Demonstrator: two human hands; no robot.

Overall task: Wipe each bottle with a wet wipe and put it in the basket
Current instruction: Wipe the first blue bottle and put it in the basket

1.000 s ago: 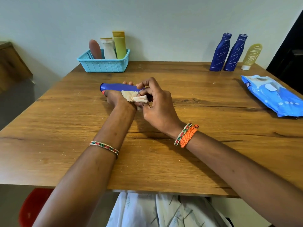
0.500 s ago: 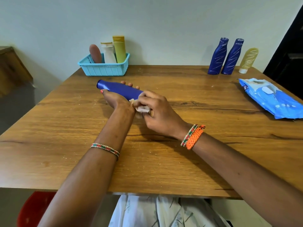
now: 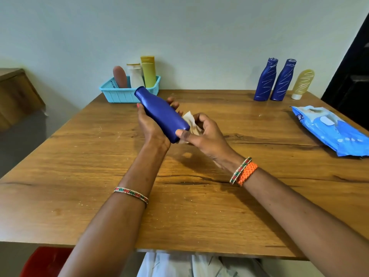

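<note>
Blue bottle (image 3: 162,115): frame centre, tilted, above worktop (image 3: 99,176), gripped by left hand (image 3: 151,126). Right hand (image 3: 203,132): curled round wet wipe (image 3: 191,124), thumb apparently touching bottle base. Basket (image 3: 119,94): upper left.

We see both forearms bare, with no sleeves reaching the wrists. The left forearm carries one thin beaded bracelet (image 3: 130,194) patterned in red, green and white, while the right wrist carries two bands side by side: a similar beaded bracelet (image 3: 240,170) in red, green and white, and next to it a thicker braided orange band (image 3: 247,174). A fingernail on the left hand (image 3: 151,124) shows red-orange polish, and at the bottom edge we see a white garment (image 3: 179,265) with a faint grey-green leaf print.
</note>
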